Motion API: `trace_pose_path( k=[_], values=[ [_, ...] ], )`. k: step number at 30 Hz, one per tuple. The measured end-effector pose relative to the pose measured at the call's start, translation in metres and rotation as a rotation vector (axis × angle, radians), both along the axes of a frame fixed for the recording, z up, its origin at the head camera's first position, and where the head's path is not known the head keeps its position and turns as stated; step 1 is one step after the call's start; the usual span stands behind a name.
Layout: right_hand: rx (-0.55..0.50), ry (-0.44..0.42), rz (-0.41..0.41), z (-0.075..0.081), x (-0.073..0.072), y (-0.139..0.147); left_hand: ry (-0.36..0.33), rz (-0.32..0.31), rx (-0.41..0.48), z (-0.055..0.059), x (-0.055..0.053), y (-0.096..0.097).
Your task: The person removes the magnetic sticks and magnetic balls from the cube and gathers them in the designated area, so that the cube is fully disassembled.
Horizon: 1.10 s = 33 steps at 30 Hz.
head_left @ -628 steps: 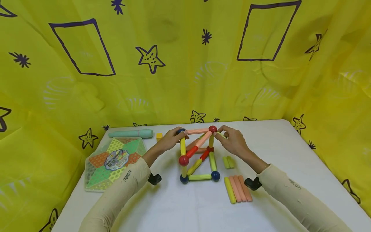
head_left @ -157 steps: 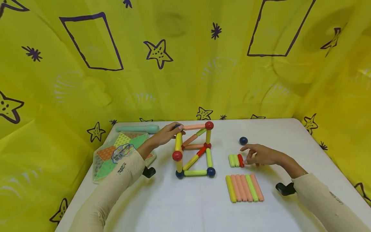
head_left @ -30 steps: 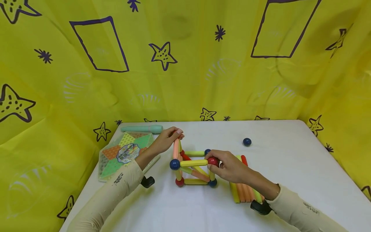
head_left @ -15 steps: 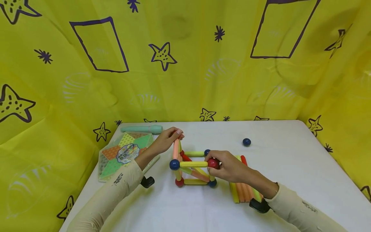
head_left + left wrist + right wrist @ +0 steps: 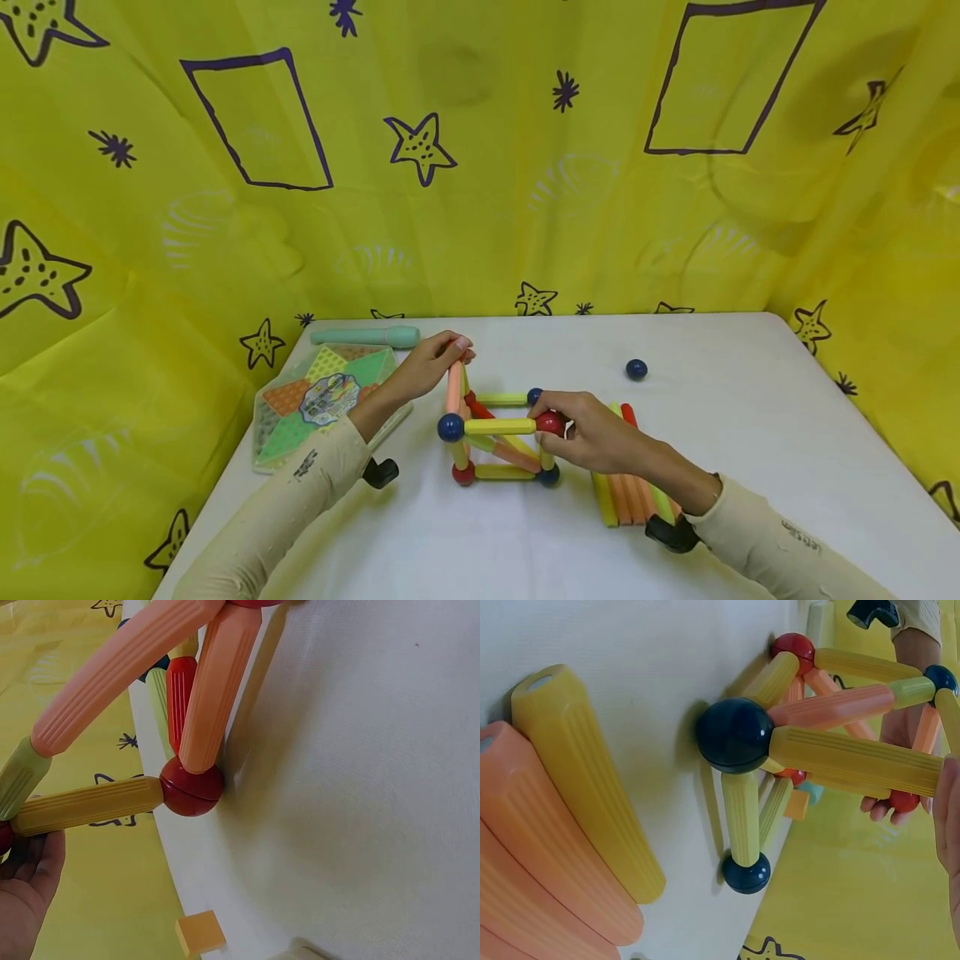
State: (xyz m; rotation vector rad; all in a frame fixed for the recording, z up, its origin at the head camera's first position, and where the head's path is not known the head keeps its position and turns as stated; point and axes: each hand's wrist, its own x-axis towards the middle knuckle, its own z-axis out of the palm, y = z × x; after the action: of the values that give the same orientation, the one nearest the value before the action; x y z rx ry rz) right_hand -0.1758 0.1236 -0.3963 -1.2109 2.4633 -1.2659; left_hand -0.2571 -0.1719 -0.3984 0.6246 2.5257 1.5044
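A frame of magnetic rods and balls stands on the table, with a blue ball [image 5: 451, 427] at its near left top corner and a red ball [image 5: 464, 473] below it. My right hand [image 5: 592, 429] grips the red ball [image 5: 551, 423] at the near right top corner, on the end of a yellow rod [image 5: 499, 426]. At the far left top corner my left hand [image 5: 431, 367] pinches a red ball [image 5: 904, 801], mostly hidden by fingers in the head view. Pink-and-green diagonal rods [image 5: 832, 706] run inside the frame.
Right of the frame, yellow, pink and green rods [image 5: 628, 500] lie in a row, partly under my right hand. A loose blue ball [image 5: 636, 369] sits farther back. A patterned box [image 5: 322, 400], a mint-green stick-shaped object [image 5: 367, 336] and an orange-yellow cube [image 5: 200, 933] are leftward.
Since about five seconds ago the frame has been turned, and my right hand has come from the loose short rods to its red ball. Over the last second both hands stay nearly still.
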Motion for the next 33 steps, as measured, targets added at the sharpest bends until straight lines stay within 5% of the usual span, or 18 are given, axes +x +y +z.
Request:
trace_pose_path(
  k=[21,33],
  values=[
    [0.038,-0.064,-0.019,0.0010,0.0013,-0.0036,0.011,0.006,-0.003,-0.0011,-0.0012,-0.0009],
    [0.155,-0.102,-0.049,0.0041,0.0029,-0.0070,-0.002,0.005,-0.012,-0.0020,-0.0018,-0.0009]
  ],
)
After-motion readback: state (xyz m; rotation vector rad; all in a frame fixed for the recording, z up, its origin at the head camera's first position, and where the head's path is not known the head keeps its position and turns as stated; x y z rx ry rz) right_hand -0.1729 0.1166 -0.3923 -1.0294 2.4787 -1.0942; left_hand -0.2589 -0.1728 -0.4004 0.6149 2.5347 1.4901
